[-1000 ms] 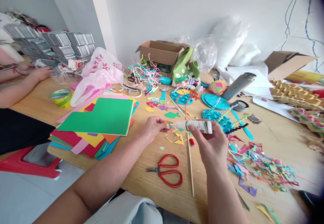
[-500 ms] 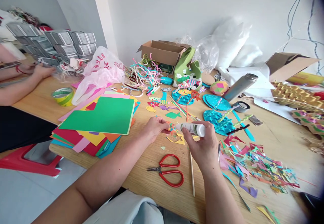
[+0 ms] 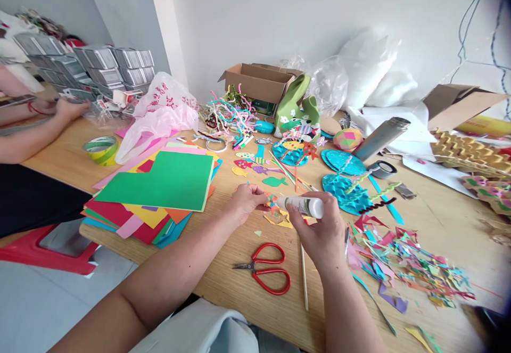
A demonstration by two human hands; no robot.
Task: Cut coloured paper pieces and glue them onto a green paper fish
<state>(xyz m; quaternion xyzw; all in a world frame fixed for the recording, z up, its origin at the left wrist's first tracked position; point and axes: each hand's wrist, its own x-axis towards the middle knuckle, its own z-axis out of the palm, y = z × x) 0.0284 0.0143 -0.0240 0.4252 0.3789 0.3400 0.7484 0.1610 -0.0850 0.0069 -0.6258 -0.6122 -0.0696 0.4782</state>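
Between the fingertips of my left hand (image 3: 248, 203) is a small orange paper cutout (image 3: 270, 200) with coloured spots, its outline partly hidden. My right hand (image 3: 322, 225) is wrapped round a white glue bottle (image 3: 304, 205), tilted sideways with its nozzle at the cutout. Beyond my hands lie several paper fish, among them a green fish (image 3: 274, 181) and a yellow fish (image 3: 239, 172). Yellow paper scraps (image 3: 282, 220) lie just under the bottle. Closer to me, red-handled scissors (image 3: 266, 268) rest beside a thin wooden stick (image 3: 304, 276).
Coloured paper sheets (image 3: 179, 180) are stacked at left, near yellow tape (image 3: 100, 150) and a plastic bag (image 3: 159, 113). Blue egg-carton pieces (image 3: 344, 196), a metal flask (image 3: 381, 139) and paper scraps (image 3: 415, 262) are at right. Another person's hands (image 3: 67, 109) are at far left.
The whole view has shifted very slightly. Both hands, the cutout and the glue bottle keep nearly the same positions.
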